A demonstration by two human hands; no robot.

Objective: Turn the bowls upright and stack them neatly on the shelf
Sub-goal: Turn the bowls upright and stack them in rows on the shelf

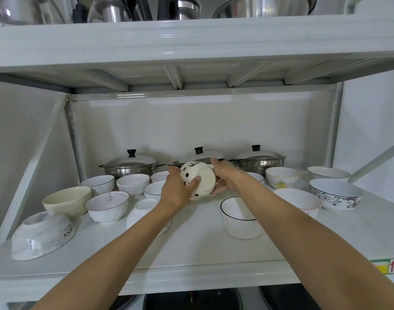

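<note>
A cream bowl with black dots (197,178) is held tilted on its side above the middle of the white shelf (191,247), its base ring facing me. My left hand (177,189) grips its left side, thumb across the wall. My right hand (223,175) cups its right side and rim from behind. An upside-down marbled bowl (43,234) rests at the front left. Another upside-down white bowl (144,212) sits partly hidden under my left forearm. A black-rimmed upright bowl (238,217) stands under my right forearm.
Several upright bowls line the left (67,201) and the right, among them a floral one (335,194) and a pineapple one (281,177). Three lidded steel pots (130,163) stand along the back wall. The shelf above (191,41) hangs low overhead.
</note>
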